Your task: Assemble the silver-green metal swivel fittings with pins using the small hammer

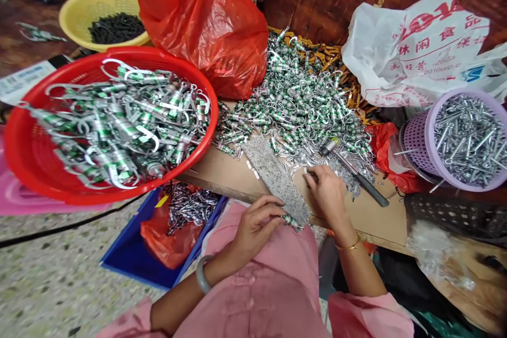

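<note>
My left hand [257, 224] is closed in a pinch on a small green-and-silver metal hook piece [292, 221], which rests at the near end of a speckled stone slab [277, 179]. My right hand [328, 193] is to the right of the slab, its thumb and fingertips drawn together low over the board; whatever is between them is too small to make out. A hammer [354, 171] with a dark handle lies beyond this hand, among scattered small metal plates [346, 166]. Behind the slab spreads a heap of similar green-and-silver hook pieces [301, 100].
At left stands a red basket [35, 182] full of larger hook pieces, with a yellow basket [73, 16] of black parts behind. A purple basket [431, 132] of metal pins is at right. Red [206, 21] and white plastic bags [420, 53] flank the heap. Below sits a blue bin [130, 259].
</note>
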### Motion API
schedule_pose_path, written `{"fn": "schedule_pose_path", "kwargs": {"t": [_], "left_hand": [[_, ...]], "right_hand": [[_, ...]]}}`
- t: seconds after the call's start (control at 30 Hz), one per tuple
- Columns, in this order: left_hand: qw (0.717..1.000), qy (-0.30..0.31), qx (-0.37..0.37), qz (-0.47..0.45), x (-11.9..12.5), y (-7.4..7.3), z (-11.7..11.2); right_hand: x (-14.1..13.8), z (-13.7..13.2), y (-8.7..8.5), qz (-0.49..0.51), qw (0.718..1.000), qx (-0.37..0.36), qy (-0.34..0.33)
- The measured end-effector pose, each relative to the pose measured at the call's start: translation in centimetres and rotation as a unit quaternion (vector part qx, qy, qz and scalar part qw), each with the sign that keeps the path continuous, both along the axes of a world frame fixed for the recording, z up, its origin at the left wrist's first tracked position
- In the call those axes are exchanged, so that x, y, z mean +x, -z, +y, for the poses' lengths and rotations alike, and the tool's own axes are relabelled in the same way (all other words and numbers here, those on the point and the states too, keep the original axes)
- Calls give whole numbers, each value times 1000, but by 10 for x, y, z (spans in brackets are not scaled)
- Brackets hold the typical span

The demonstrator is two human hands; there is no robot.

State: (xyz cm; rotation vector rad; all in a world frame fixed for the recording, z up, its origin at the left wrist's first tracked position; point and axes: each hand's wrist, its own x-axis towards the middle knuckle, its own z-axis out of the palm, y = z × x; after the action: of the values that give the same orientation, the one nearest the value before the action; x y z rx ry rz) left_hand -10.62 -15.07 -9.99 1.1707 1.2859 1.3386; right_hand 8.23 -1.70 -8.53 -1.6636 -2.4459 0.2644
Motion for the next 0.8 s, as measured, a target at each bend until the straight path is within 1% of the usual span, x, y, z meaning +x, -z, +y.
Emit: {"fn": "schedule_pose_path", "kwargs": {"t": [0.07, 0.13, 0.17, 0.23, 0.3, 0.37, 0.47, 0.63, 0.73, 0.8], "left_hand": [[1000, 23, -8, -7, -2, -4, 1], [999, 31, -11, -22, -3, -6, 2], [999, 33, -11, -29, -4, -7, 3], [999, 34, -14, -40, -4, -8, 4], [998, 29, -18, -44, -4, -9, 4], [999, 21, -16, -44, -3, -9, 4], [999, 20, -4, -40, -2, -9, 3], [999, 30, 43, -8, -4, -7, 1], [997, 32, 72, 1, -4, -4, 1], [997, 15, 74, -14, -2, -3, -1]], "right_hand": [[-2, -6, 1, -1, 1000, -14, 7], [0, -11, -4, 59, 998, -27, 8], [2, -16, -9, 105, 993, -45, 3], [4, -30, -22, 194, 975, -106, -26], [2, -47, -37, 241, 952, -174, -76], [-2, -61, -49, 239, 941, -203, -128], [-6, -73, -57, 198, 947, -184, -173], [-4, -73, -60, 159, 949, -176, -210], [-3, -72, -60, 167, 945, -184, -214], [-4, -73, -58, 182, 941, -196, -209]]}}
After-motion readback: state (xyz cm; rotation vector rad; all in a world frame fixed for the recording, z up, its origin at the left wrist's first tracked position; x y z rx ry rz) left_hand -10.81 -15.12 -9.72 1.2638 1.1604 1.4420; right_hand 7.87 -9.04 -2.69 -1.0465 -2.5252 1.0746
